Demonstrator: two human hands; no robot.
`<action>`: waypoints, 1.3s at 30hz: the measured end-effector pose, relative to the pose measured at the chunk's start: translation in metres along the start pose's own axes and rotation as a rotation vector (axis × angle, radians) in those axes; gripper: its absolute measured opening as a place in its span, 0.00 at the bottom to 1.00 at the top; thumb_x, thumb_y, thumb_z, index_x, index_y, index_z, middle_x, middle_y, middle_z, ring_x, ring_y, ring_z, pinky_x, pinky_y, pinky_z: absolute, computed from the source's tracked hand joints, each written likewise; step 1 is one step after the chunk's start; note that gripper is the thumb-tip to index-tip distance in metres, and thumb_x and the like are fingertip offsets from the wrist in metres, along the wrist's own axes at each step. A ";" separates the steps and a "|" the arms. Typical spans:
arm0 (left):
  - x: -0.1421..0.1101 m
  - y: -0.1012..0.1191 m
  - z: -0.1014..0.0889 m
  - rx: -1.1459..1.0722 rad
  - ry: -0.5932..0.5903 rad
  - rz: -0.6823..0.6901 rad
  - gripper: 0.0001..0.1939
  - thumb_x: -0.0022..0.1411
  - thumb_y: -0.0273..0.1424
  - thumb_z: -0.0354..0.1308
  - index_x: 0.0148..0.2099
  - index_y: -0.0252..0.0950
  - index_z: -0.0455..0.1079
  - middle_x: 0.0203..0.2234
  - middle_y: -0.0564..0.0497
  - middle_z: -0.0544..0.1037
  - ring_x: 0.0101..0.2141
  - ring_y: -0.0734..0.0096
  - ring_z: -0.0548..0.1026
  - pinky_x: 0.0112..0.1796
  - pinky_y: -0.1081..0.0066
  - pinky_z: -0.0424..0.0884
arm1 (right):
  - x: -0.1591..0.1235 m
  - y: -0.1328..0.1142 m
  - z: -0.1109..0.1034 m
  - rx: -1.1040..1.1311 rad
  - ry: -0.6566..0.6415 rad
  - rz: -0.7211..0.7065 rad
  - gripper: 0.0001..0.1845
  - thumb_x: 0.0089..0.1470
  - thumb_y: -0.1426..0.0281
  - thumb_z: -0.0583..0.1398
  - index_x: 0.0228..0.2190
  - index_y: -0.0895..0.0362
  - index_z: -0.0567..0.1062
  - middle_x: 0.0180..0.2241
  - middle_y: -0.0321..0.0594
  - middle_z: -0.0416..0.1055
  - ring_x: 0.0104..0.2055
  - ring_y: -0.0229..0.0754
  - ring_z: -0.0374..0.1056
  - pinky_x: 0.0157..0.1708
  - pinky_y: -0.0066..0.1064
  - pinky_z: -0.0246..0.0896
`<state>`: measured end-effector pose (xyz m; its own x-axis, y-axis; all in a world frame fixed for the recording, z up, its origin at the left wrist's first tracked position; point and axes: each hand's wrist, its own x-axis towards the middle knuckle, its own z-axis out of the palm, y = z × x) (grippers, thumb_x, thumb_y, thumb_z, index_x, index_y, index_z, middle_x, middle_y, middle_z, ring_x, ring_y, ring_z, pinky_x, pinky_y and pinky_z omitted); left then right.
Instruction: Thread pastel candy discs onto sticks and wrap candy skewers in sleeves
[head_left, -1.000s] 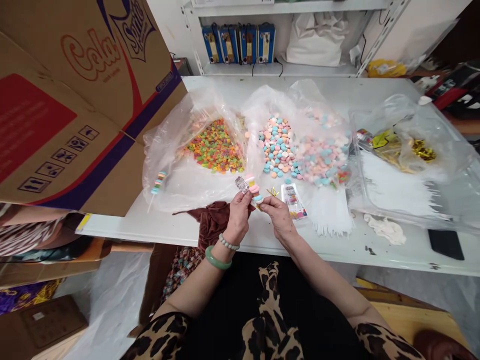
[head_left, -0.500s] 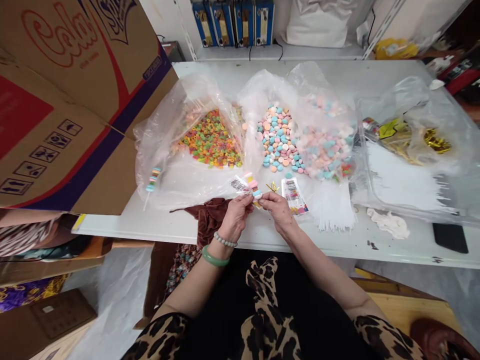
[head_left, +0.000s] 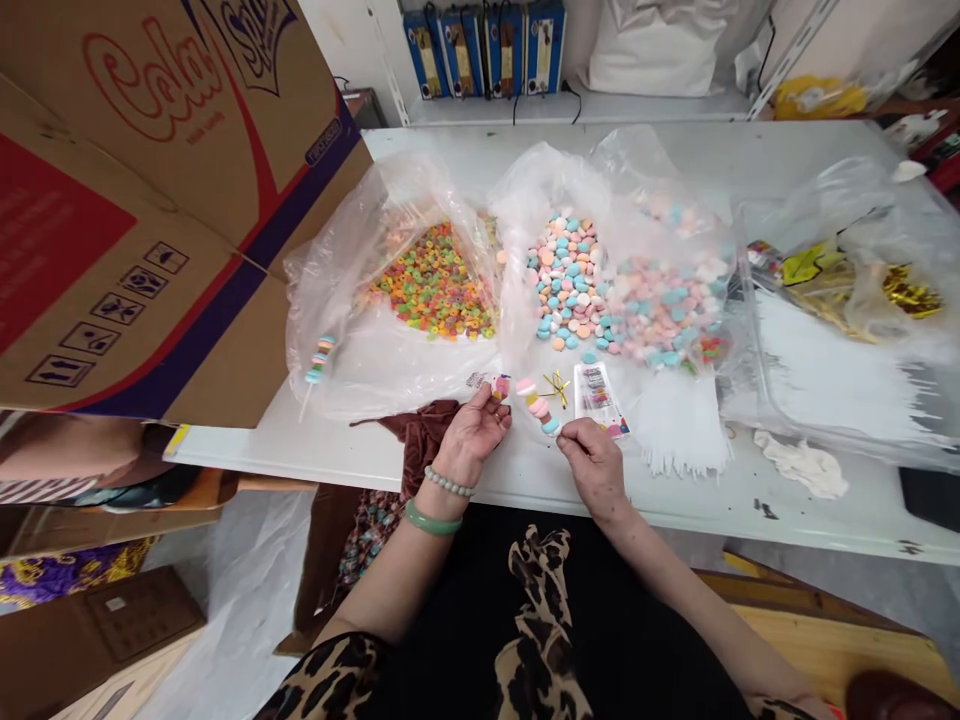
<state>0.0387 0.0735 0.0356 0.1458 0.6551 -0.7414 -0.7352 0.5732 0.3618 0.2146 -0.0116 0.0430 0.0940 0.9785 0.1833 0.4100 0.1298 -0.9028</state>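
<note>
In my right hand (head_left: 598,468) is a candy skewer (head_left: 538,405), its stick pinched at the lower end. Pink, yellow, brown and blue pieces are threaded on it, and it tilts up to the left. My left hand (head_left: 474,432), palm turned up, pinches a small clear printed bag (head_left: 500,384) between thumb and fingers. The skewer is apart from that bag. Gold twist ties (head_left: 556,388) lie just beyond the skewer. Beside them rests a stack of printed bags (head_left: 598,398). Another candy skewer (head_left: 320,359) lies at the left on plastic.
Open plastic bags hold ring candies (head_left: 442,285) and pastel round candies (head_left: 571,275). White sticks (head_left: 679,420) lie right of the printed bags, near a clear plastic tray (head_left: 750,350). A large cardboard box (head_left: 217,230) stands at the left. Brown cloth (head_left: 424,440) hangs over the table edge.
My hands have moved apart. The right one has drawn the candy skewer right, away from the printed bag in my left hand. The view has shifted slightly.
</note>
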 end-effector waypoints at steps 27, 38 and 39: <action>-0.005 -0.003 -0.013 0.160 -0.072 0.481 0.12 0.48 0.34 0.67 0.29 0.33 0.68 0.25 0.52 0.76 0.27 0.72 0.75 0.34 0.67 0.73 | -0.005 0.004 0.005 -0.470 0.044 -0.275 0.12 0.60 0.75 0.52 0.31 0.53 0.73 0.34 0.43 0.71 0.38 0.45 0.66 0.38 0.35 0.59; -0.009 -0.003 -0.013 0.030 -0.072 0.041 0.01 0.60 0.24 0.57 0.35 0.33 0.69 0.27 0.48 0.78 0.30 0.68 0.78 0.36 0.68 0.74 | 0.016 -0.005 0.030 0.671 -0.101 0.416 0.04 0.46 0.68 0.62 0.26 0.55 0.73 0.19 0.31 0.63 0.22 0.35 0.55 0.23 0.28 0.48; -0.009 -0.006 -0.011 0.015 -0.077 0.031 0.02 0.61 0.24 0.56 0.36 0.33 0.70 0.27 0.48 0.79 0.30 0.70 0.78 0.35 0.69 0.74 | 0.017 -0.008 0.033 0.686 -0.108 0.392 0.03 0.46 0.68 0.62 0.27 0.55 0.73 0.20 0.31 0.64 0.22 0.35 0.56 0.23 0.28 0.49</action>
<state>0.0343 0.0586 0.0342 0.1747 0.7082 -0.6841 -0.7303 0.5592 0.3924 0.1826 0.0093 0.0406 0.0131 0.9789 -0.2039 -0.2878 -0.1916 -0.9383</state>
